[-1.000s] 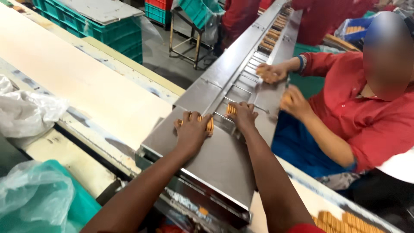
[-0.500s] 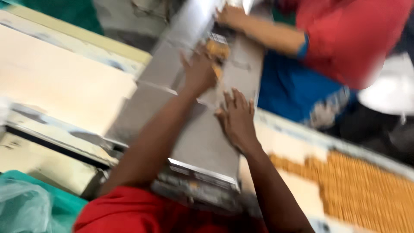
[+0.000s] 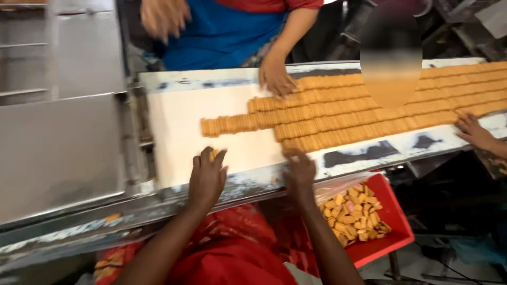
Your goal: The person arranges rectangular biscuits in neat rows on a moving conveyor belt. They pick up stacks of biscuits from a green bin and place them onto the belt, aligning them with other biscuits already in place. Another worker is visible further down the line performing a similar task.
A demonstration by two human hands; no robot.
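Note:
Rows of golden-brown biscuits (image 3: pixel 359 108) lie packed on a white conveyor belt (image 3: pixel 179 126). My left hand (image 3: pixel 207 178) rests on the belt's near side, fingers curled over a small orange biscuit piece (image 3: pixel 213 154). My right hand (image 3: pixel 299 173) is at the belt's near edge, its fingertips touching the nearest row of biscuits. Across the belt, a person in red and blue presses one hand (image 3: pixel 277 78) on the far rows and holds the other hand (image 3: pixel 162 16) raised. Another person's hand (image 3: pixel 473 131) touches the biscuits at the right.
A red crate (image 3: pixel 391 248) lined with clear plastic holds broken biscuit pieces below the belt, right of my right arm. A bare steel table (image 3: pixel 58 148) adjoins the belt on the left. Red cloth covers my lap below.
The view has swung right from the steel chute to the biscuit belt. Both my hands left the steel channel and now rest at the belt's near edge.

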